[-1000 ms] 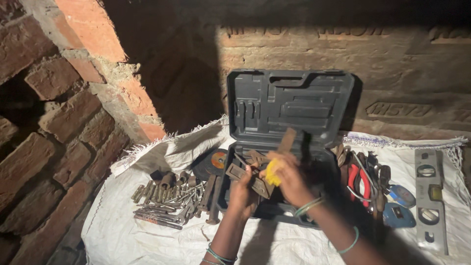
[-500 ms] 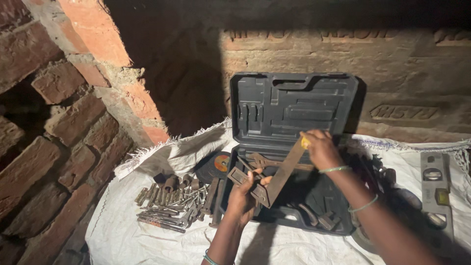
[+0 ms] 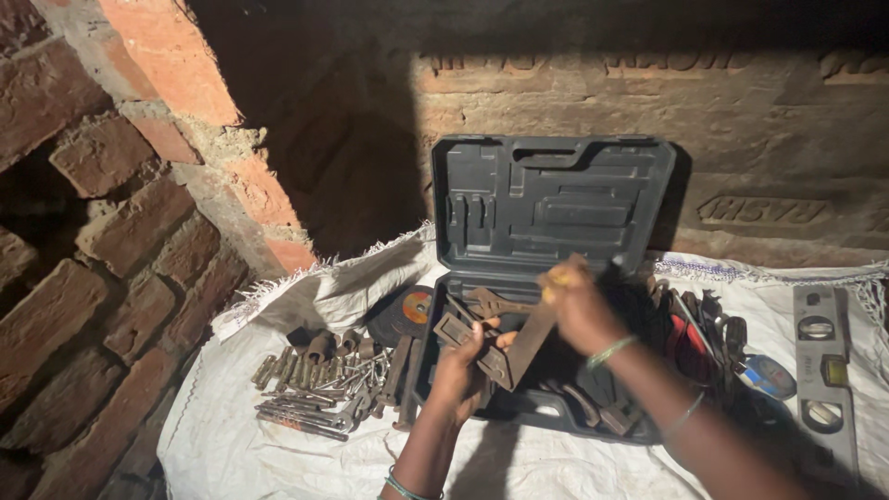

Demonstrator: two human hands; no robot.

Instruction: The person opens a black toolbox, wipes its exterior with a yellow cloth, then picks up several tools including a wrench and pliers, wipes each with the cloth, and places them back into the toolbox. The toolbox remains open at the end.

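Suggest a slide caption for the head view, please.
Left hand steadies a rusty try square while right hand grips its blade over an open tool case.

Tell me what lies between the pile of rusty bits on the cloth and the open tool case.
In the head view, a round cutting disc lies between the rusty bits and the tool case, with a long rusty bar below it.

The right hand (image 3: 579,310) is motion-blurred, and the small yellow thing (image 3: 554,278) at its fingertips is too smeared to identify. That forearm hides part of the case's (image 3: 556,199) near right tray and leaves the frame at the bottom. The level (image 3: 822,370) is cut off at the near right edge. The pliers (image 3: 690,338) sit in shadow, indistinct.
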